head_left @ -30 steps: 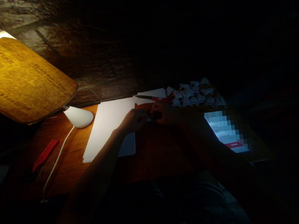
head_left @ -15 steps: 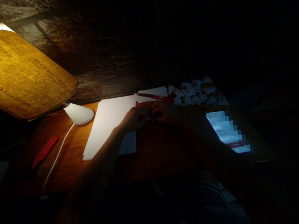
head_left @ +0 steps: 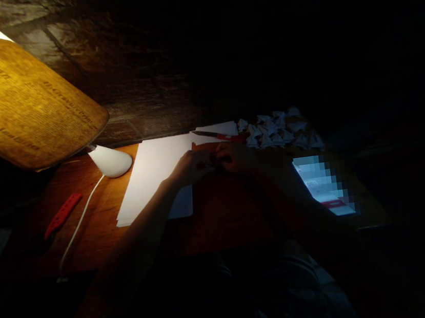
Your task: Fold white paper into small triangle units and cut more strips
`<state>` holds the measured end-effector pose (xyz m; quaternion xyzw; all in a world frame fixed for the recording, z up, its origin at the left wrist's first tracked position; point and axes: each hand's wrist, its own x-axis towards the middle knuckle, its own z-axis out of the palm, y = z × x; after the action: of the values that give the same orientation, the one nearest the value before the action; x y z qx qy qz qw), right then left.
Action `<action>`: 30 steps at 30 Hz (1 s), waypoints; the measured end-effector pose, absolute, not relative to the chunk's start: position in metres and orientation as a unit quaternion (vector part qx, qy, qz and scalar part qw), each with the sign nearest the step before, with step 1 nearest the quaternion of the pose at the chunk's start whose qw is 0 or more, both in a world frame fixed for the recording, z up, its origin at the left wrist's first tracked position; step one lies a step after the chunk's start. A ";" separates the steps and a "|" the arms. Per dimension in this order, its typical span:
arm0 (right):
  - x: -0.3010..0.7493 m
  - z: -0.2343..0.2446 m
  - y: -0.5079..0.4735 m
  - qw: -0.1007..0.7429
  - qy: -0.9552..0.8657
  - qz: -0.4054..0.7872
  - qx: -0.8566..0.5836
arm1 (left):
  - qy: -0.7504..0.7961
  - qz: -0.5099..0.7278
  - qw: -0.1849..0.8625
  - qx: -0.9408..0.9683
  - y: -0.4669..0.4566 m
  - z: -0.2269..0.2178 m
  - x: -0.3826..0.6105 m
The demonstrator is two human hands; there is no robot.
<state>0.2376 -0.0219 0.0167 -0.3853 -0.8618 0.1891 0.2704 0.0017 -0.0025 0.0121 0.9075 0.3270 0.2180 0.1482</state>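
Above the table, left hand and right hand close together, fingers bent inward, tips nearly meeting. Between the fingertips, perhaps a small dim piece, maybe of paper; too dark to tell surely. Firm hold, loose hold or none at all: cannot tell, for either hand. Place of this piece, if truly there: in the narrow gap where both hands meet, just to the right of the white sheets.

Main danger, in judgement: a wrong hold or a slip, because of so little light here, with the lamp far to the left. After a drop, probably hard to find again on the dark wood.

Beyond the right hand, quite near, a red-handled knife, blade toward the left; risk of a cut from a careless reach forward. Below the left forearm, the white sheets, easy to shift or crease by a dragging arm. Farther to the right, a group of folded paper pieces, likely light and easy to scatter.

Just beside the right forearm, a lit screen, possible to nudge. Far left, the lamp cable and a red object; chance of disturbing the lamp by catching this cable.
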 end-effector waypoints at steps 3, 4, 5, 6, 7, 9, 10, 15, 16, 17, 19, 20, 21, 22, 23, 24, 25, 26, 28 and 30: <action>0.240 0.015 -0.021 0.275 -0.864 0.196 -0.374 | 0.332 0.217 0.153 0.905 -0.003 0.012 0.002; 0.240 0.015 -0.020 0.274 -0.865 0.199 -0.370 | 0.333 0.213 0.155 0.905 -0.003 0.012 0.002; 0.241 0.015 -0.020 0.274 -0.867 0.203 -0.365 | 0.334 0.211 0.156 0.905 -0.003 0.012 0.003; 0.242 0.014 -0.019 0.273 -0.868 0.207 -0.360 | 0.334 0.209 0.158 0.905 -0.003 0.012 0.003; 0.242 0.014 -0.019 0.274 -0.868 0.210 -0.356 | 0.334 0.208 0.161 0.905 -0.003 0.012 0.003; 0.242 0.013 -0.018 0.275 -0.869 0.213 -0.352 | 0.334 0.211 0.165 0.903 -0.004 0.013 0.002; 0.242 0.012 -0.018 0.274 -0.869 0.213 -0.353 | 0.334 0.212 0.166 0.903 -0.004 0.013 0.002; 0.239 0.012 -0.018 0.271 -0.866 0.197 -0.372 | 0.321 0.213 0.158 0.909 -0.005 0.015 -0.001; 0.239 0.013 -0.018 0.270 -0.867 0.196 -0.371 | 0.319 0.212 0.155 0.911 -0.005 0.015 -0.001; 0.239 0.013 -0.018 0.270 -0.868 0.196 -0.368 | 0.316 0.212 0.152 0.912 -0.005 0.015 -0.001; 0.240 0.014 -0.019 0.268 -0.870 0.199 -0.362 | 0.311 0.216 0.150 0.914 -0.006 0.016 -0.002; 0.240 0.014 -0.020 0.268 -0.871 0.197 -0.363 | 0.308 0.219 0.151 0.914 -0.006 0.016 -0.002; 0.240 0.015 -0.021 0.267 -0.871 0.193 -0.365 | 0.304 0.223 0.153 0.914 -0.006 0.016 -0.002; 0.239 0.015 -0.021 0.265 -0.871 0.186 -0.370 | 0.301 0.225 0.154 0.914 -0.006 0.017 -0.002; 0.239 0.016 -0.022 0.263 -0.870 0.176 -0.377 | 0.298 0.225 0.155 0.915 -0.006 0.017 -0.002; 0.238 0.016 -0.023 0.260 -0.870 0.166 -0.385 | 0.295 0.224 0.155 0.916 -0.007 0.017 -0.002; 0.237 0.016 -0.024 0.258 -0.869 0.156 -0.393 | 0.294 0.223 0.154 0.917 -0.007 0.018 -0.003; 0.236 0.017 -0.025 0.257 -0.868 0.148 -0.398 | 0.293 0.223 0.152 0.917 -0.007 0.018 -0.003; 0.236 0.017 -0.026 0.259 -0.869 0.138 -0.399 | 0.287 0.224 0.147 0.920 -0.006 0.019 -0.004; 0.238 0.017 -0.025 0.264 -0.870 0.134 -0.394 | 0.275 0.224 0.136 0.925 -0.007 0.020 -0.006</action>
<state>0.2376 -0.0248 0.0166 -0.3936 -0.8703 0.1343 0.2640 -0.0057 -0.0066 0.0195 0.9252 0.2746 0.2238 0.1360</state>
